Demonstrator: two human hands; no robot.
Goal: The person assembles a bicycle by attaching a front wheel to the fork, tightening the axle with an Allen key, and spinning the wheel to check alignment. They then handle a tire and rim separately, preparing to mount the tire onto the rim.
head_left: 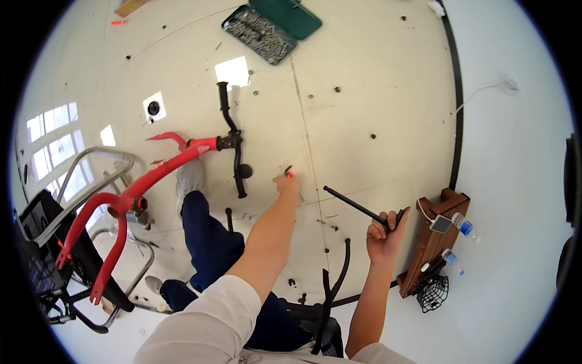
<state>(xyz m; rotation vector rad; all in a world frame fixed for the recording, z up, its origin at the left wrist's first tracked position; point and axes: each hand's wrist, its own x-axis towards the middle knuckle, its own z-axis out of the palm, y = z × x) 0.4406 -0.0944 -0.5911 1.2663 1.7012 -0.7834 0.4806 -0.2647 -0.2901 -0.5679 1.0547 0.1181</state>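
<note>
My left hand (284,181) reaches down to the floor, its fingers closed on a small red-and-black tool (289,173) whose kind is too small to make out. My right hand (382,239) is raised at the right, gripping one end of a straight black bar (354,204); the bar's other end points up and left. To the left of my left hand, a red bicycle frame (163,168) has a black handlebar (235,145) fixed at its front. My legs are beside the frame.
A green case (257,36) of metal fasteners lies open at the far side. Small parts are scattered over the floor. A brown wooden stool (424,249) with a phone (441,224) and bottles stands by the right wall. A metal-framed chair (97,158) is at left; black curved tubes (333,285) lie near me.
</note>
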